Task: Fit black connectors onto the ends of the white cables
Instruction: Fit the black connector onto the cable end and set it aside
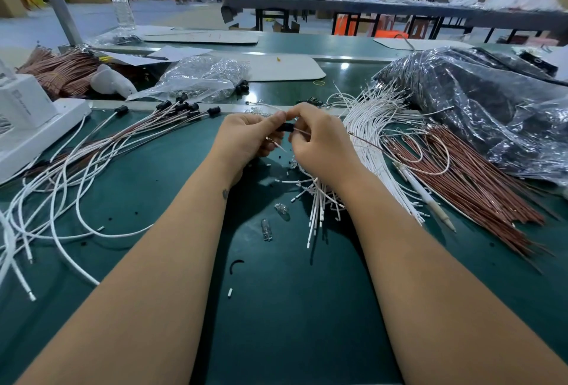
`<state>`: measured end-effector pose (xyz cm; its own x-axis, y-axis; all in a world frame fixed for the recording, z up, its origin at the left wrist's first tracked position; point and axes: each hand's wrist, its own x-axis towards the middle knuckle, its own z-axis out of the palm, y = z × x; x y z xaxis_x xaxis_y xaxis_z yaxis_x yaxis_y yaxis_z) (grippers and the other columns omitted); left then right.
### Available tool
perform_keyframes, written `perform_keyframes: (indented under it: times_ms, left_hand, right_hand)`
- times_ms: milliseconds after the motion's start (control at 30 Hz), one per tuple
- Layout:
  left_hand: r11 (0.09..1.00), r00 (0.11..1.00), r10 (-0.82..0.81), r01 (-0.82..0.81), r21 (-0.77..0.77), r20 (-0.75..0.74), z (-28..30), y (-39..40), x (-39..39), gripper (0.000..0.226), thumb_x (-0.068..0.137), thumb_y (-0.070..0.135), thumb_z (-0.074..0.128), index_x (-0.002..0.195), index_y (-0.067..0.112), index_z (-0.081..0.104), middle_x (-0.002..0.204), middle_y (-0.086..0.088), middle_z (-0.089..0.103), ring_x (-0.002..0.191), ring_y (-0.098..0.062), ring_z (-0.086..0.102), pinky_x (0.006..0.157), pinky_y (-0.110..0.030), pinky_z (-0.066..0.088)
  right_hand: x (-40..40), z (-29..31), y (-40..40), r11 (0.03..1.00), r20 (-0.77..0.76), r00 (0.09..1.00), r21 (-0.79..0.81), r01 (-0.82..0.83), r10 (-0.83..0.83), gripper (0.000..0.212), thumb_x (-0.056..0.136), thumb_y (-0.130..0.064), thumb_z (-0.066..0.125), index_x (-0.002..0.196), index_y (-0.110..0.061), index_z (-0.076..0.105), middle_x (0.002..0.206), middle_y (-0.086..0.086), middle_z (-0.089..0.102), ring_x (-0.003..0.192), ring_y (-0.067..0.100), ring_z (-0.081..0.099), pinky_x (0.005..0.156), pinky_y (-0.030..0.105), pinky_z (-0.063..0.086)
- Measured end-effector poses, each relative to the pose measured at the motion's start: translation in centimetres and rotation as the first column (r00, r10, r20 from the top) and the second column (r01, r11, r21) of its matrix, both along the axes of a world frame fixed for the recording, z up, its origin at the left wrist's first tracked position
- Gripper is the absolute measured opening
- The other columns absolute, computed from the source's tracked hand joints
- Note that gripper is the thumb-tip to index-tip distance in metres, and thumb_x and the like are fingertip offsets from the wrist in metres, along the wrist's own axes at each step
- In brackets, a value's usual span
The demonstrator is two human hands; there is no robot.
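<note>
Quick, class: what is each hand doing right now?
Left hand: pinching the black connector.
Right hand: pinching a thin cable at the connector.

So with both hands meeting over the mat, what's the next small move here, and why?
Probably push the cable end into the black connector. Both the left hand and the right hand pinch it, and a thin cable runs from it toward the right hand. How far the cable is seated cannot be told.
</note>
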<state>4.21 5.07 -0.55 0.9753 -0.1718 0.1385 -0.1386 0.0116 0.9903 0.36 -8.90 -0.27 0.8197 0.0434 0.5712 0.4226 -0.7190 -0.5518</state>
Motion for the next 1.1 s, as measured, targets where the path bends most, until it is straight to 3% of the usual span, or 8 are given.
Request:
perform_keyframes:
  times_ms: [200, 333, 500, 633, 767, 867, 1000, 1100]
  left_hand:
    - [0.990, 0.981, 0.066, -0.088, 0.112, 0.183, -0.2, 0.3, -0.1, 0.036, 0.094, 0.031, 0.061, 0.075, 0.002, 0.070, 0.056, 0.002, 0.064, 0.048, -0.007, 0.054, 0.051, -0.017, 0.045]
    - [0.927, 0.903, 0.293, -0.349, 0.138, 0.314, -0.3, 1.8, 0.4, 0.040, 0.093, 0.035, 0.061, 0.066, 0.006, 0.067, 0.063, -0.009, 0.066, 0.057, -0.022, 0.062, 0.063, -0.033, 0.055]
    - [0.649, 0.734, 0.564, -0.677, 0.346, 0.379, -0.5, 3.9, 1.3, 0.048, 0.098, 0.036, 0.051, 0.072, -0.002, 0.064, 0.066, -0.018, 0.063, 0.067, -0.034, 0.058, 0.058, -0.034, 0.041]
    - [0.469, 0.633, 0.499, -0.771, 0.431, 0.591, -0.4, 3.4, 0.8, 0.022, 0.094, 0.019, 0.052, 0.108, 0.022, 0.069, 0.105, -0.003, 0.068, 0.111, -0.031, 0.047, 0.088, -0.037, 0.033]
    - [0.667, 0.680, 0.075, -0.578, 0.470, 0.730, -0.1, 0.9, 0.1, 0.030, 0.092, 0.018, 0.060, 0.121, 0.020, 0.065, 0.112, 0.000, 0.069, 0.113, -0.026, 0.051, 0.097, -0.033, 0.031]
    - [0.724, 0.685, -0.086, -0.455, 0.518, 0.723, -0.2, 0.3, 0.0, 0.019, 0.092, 0.021, 0.063, 0.106, 0.015, 0.074, 0.092, -0.002, 0.075, 0.097, -0.028, 0.061, 0.093, -0.042, 0.043]
    - [0.575, 0.659, 0.148, -0.664, 0.477, 0.738, -0.5, 1.4, 0.6, 0.020, 0.095, 0.025, 0.057, 0.093, 0.016, 0.075, 0.077, -0.001, 0.069, 0.087, -0.023, 0.050, 0.083, -0.034, 0.034]
    - [0.487, 0.695, 0.384, -0.712, 0.506, 0.608, -0.7, 3.3, 1.3, 0.023, 0.097, 0.019, 0.052, 0.101, 0.013, 0.073, 0.088, -0.010, 0.069, 0.102, -0.030, 0.046, 0.080, -0.036, 0.027]
  right_hand:
    - [-0.1, 0.3, 0.3, 0.998, -0.036, 0.999, -0.055, 0.010, -0.012, 0.012, 0.094, -0.014, 0.059, 0.101, -0.009, 0.066, 0.086, 0.001, 0.065, 0.078, 0.017, 0.058, 0.071, 0.030, 0.046]
    - [0.2, 0.1, -0.6, 0.966, -0.033, 0.980, -0.176, 0.190, -0.199, 0.014, 0.097, -0.020, 0.054, 0.106, -0.013, 0.062, 0.086, 0.000, 0.062, 0.077, 0.020, 0.054, 0.058, 0.027, 0.038]
    - [0.4, -0.1, -1.6, 0.891, 0.008, 0.921, -0.253, 0.378, -0.389, 0.013, 0.098, -0.020, 0.051, 0.104, -0.012, 0.060, 0.083, 0.000, 0.058, 0.073, 0.021, 0.053, 0.058, 0.028, 0.033]
    - [0.5, -0.2, -1.8, 0.908, -0.023, 0.924, -0.200, 0.369, -0.381, 0.013, 0.099, -0.018, 0.051, 0.103, -0.011, 0.060, 0.084, -0.001, 0.056, 0.073, 0.019, 0.050, 0.060, 0.028, 0.034]
    - [0.2, -0.1, -0.8, 0.953, -0.012, 0.968, -0.177, 0.245, -0.251, 0.011, 0.098, -0.019, 0.053, 0.103, -0.013, 0.061, 0.084, -0.004, 0.053, 0.072, 0.015, 0.049, 0.052, 0.021, 0.030]
    - [0.0, 0.0, -0.3, 0.962, 0.019, 0.979, -0.185, 0.203, -0.203, 0.011, 0.097, -0.020, 0.054, 0.103, -0.014, 0.061, 0.083, -0.006, 0.050, 0.073, 0.016, 0.049, 0.054, 0.026, 0.031]
    - [0.2, 0.0, -0.8, 0.935, 0.010, 0.946, -0.150, 0.320, -0.323, 0.010, 0.098, -0.019, 0.053, 0.103, -0.013, 0.058, 0.079, -0.004, 0.054, 0.066, 0.015, 0.047, 0.049, 0.022, 0.027]
    - [0.3, 0.3, -1.9, 0.920, -0.069, 0.917, -0.039, 0.391, -0.393, 0.013, 0.098, -0.017, 0.052, 0.108, -0.012, 0.059, 0.090, 0.002, 0.063, 0.075, 0.019, 0.054, 0.061, 0.028, 0.038]
